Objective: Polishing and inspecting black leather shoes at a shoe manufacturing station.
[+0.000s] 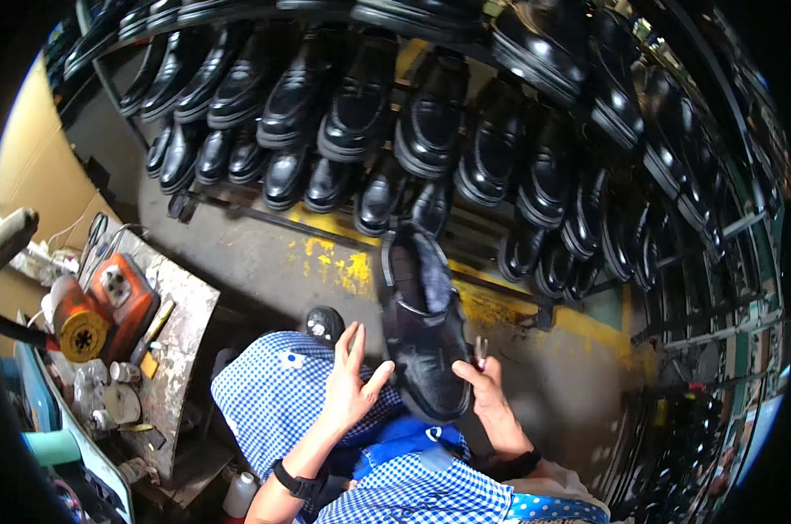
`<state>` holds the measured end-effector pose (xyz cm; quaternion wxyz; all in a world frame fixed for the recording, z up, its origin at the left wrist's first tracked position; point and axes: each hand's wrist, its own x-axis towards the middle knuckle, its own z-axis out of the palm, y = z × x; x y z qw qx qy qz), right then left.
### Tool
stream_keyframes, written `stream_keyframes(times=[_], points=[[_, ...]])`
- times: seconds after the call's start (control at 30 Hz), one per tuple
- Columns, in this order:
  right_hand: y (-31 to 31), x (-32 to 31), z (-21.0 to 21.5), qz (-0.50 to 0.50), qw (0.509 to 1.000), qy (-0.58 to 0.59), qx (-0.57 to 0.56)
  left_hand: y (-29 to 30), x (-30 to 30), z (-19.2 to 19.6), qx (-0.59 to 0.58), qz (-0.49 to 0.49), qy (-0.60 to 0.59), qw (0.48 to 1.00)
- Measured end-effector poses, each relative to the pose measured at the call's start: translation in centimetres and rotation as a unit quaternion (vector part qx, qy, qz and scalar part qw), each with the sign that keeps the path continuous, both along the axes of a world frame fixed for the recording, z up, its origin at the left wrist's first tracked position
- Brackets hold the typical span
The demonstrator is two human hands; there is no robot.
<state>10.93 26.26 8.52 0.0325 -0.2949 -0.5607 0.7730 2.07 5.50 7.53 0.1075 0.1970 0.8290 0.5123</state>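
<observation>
A black loafer-style shoe (pixel 422 332) stands toe-down over my lap, its opening facing up and away. My right hand (pixel 490 397) grips its toe end from the right, and a small metal tool tip (pixel 480 348) shows above those fingers. My left hand (pixel 352 380) is at the shoe's left side with its fingers spread and raised; only the thumb touches the shoe. Both wrists wear black bands. A blue-and-white checked cloth (pixel 273 393) covers my lap under the hands.
Tiered metal racks (pixel 238 203) full of shiny black shoes (pixel 430 122) fill the far side and curve round to the right. A worn, paint-stained bench (pixel 182 323) at my left carries an orange tool (pixel 120 301) and small jars. The concrete floor has yellow marks (pixel 347 266).
</observation>
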Motion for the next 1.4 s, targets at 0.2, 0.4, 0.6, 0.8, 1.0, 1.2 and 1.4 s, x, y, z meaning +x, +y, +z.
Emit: stream_keyframes(times=[0.2,0.4,0.6,0.8,1.0,1.2,1.4], points=[[9.5,-0.4,-8.5,-0.198,0.942,0.019,0.271,-1.9,-0.7,-2.8,-0.017,0.061,0.053,0.997],[15.6,-11.4,-10.5,-0.235,0.949,0.116,0.177,-2.3,-0.5,-4.1,-0.014,0.080,0.083,0.993],[17.8,-17.1,-9.4,-0.256,0.877,-0.033,0.406,-2.4,-0.5,-4.3,-0.029,0.072,0.097,0.992],[21.8,-10.6,-14.6,-0.544,0.807,-0.126,0.192,-1.8,-0.4,-4.5,-0.027,0.079,0.075,0.994],[25.1,-9.5,-14.3,-0.369,0.918,-0.123,-0.081,-1.4,-0.6,-3.9,-0.041,0.061,0.083,0.994],[20.8,-0.6,-12.9,-0.293,0.929,-0.029,-0.223,-1.8,-0.3,-4.0,-0.032,0.080,0.072,0.994],[13.6,9.4,-10.9,-0.368,0.897,-0.071,-0.233,-1.7,-0.6,-4.1,-0.029,0.073,0.091,0.993]])
